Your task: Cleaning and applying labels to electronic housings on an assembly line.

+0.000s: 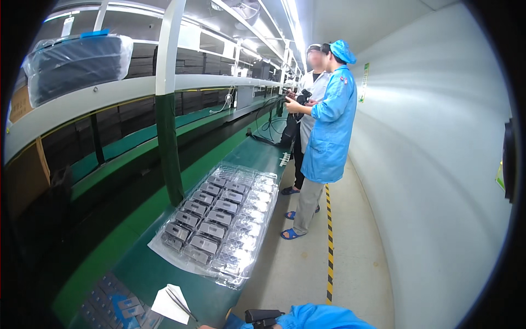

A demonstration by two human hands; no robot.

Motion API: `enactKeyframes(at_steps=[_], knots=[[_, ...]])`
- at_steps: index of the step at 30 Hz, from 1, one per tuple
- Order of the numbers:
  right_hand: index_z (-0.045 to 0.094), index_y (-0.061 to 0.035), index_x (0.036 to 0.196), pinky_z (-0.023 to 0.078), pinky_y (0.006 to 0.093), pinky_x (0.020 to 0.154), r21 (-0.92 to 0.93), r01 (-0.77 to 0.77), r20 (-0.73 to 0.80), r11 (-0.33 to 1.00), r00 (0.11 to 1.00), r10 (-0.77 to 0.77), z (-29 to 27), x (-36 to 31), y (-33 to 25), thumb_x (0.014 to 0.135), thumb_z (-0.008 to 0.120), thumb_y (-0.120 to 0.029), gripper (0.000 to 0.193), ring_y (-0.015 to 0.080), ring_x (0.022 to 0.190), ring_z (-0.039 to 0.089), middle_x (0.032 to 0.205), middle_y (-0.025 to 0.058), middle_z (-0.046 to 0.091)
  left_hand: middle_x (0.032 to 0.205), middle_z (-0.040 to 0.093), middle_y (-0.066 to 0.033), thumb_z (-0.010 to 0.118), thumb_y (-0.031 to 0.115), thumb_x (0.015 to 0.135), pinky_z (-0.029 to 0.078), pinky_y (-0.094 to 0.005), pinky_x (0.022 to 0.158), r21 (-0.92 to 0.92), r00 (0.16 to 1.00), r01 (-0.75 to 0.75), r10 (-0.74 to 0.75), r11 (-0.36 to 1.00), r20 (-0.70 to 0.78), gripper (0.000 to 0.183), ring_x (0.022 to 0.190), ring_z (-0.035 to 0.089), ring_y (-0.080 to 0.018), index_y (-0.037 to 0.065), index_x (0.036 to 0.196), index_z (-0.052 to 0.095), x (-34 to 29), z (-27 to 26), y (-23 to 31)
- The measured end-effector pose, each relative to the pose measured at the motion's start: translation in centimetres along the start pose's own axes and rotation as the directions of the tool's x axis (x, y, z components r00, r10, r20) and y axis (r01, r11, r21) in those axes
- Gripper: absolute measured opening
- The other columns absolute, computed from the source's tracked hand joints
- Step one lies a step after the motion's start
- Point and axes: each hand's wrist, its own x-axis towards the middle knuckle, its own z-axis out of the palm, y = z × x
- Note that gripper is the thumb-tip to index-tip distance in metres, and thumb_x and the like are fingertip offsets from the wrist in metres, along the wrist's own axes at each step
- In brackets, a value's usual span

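At the lower edge only a sliver of my right hand (206,327) shows, at the rear end of dark tweezers (181,303). The tweezers slant up and left over a white piece of paper (169,307) on the green bench. My right arm in a blue sleeve (323,317) comes in at the bottom, with a black box-shaped device (264,316) near the wrist. Left of the paper lie several small grey rectangular pieces (130,307) with blue material among them. Beyond it rests a clear plastic tray (249,241), its left columns holding dark parts with grey faces (213,229). My left hand is out of view.
Two people stand in the aisle at the far end, one in a blue coat (331,131), one in a white coat (307,85). A post (167,104) rises beside the tray. Yellow-black floor tape (329,241) runs along the aisle. A plastic-wrapped bin (76,66) sits on the left shelf.
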Motion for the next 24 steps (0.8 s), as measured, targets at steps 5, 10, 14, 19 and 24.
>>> enactKeyframes(at_steps=[5, 10, 14, 19, 24], knots=[[0.059, 0.0030, 0.083, 0.049, 0.0281, 0.058, 0.205, -0.153, 0.095, 0.967, 0.986, 0.136, -2.1, -0.1, 0.8, 0.084, 0.066, -0.016, 0.020, 0.0137, 0.067, 0.063, 0.072, 0.0086, 0.066, 0.094, 0.060, -0.0074, 0.057, -0.006, 0.084, 0.047, -0.0240, 0.070, -0.062, 0.996, 0.024, -0.019, 0.998, 0.086, 0.036, 0.075, 0.054, -0.0103, 0.001, 0.119, 0.052, -0.4, -0.5, -0.4], [0.058, 0.0011, 0.106, 0.048, 0.0245, 0.064, 0.335, -0.239, 0.119, 0.912, 0.970, 0.210, -4.6, -0.7, 0.9, 0.076, 0.073, -0.006, 0.034, 0.0087, 0.074, 0.058, 0.082, 0.0055, 0.064, 0.084, 0.061, -0.0055, 0.054, -0.004, 0.086, 0.046, -0.0229, 0.064, 0.053, 0.962, -0.105, 0.088, 0.993, 0.258, 0.034, 0.067, 0.054, -0.0105, -0.001, 0.119, 0.055, -0.1, 0.5, 5.1], [0.058, 0.0015, 0.111, 0.046, 0.0245, 0.064, 0.048, -0.109, 0.029, 0.993, 0.994, 0.108, -7.0, -1.9, 0.2, 0.080, 0.066, 0.000, 0.032, 0.0101, 0.071, 0.055, 0.080, 0.0040, 0.060, 0.088, 0.065, -0.0116, 0.050, -0.006, 0.086, 0.049, -0.0265, 0.068, 0.094, 0.878, -0.281, 0.216, 0.955, 0.428, 0.039, 0.070, 0.060, -0.0158, 0.000, 0.124, 0.051, 1.1, 1.4, 6.1], [0.067, -0.0028, 0.104, 0.051, 0.0271, 0.077, -0.258, 0.106, -0.415, 0.960, 0.885, -0.210, -17.9, 1.0, 1.7, 0.079, 0.073, -0.013, 0.028, 0.0116, 0.083, 0.063, 0.092, 0.0069, 0.069, 0.119, 0.055, -0.0128, 0.053, -0.007, 0.085, 0.047, -0.0259, 0.080, -0.123, 0.978, -0.067, 0.089, 0.990, 0.188, 0.057, 0.092, 0.058, -0.0151, 0.003, 0.139, 0.036, 1.2, 1.5, 5.4], [0.065, 0.0005, 0.100, 0.046, 0.0240, 0.061, -0.307, -0.136, -0.838, 0.942, 0.508, -0.199, -38.4, 6.4, 9.5, 0.074, 0.073, -0.008, 0.029, 0.0078, 0.067, 0.058, 0.072, 0.0024, 0.065, 0.110, 0.061, -0.0125, 0.055, -0.001, 0.089, 0.048, -0.0266, 0.079, -0.026, 0.997, -0.070, 0.070, 0.997, 0.018, 0.045, 0.088, 0.061, -0.0159, 0.000, 0.132, 0.043, 1.7, -2.0, 2.1]])
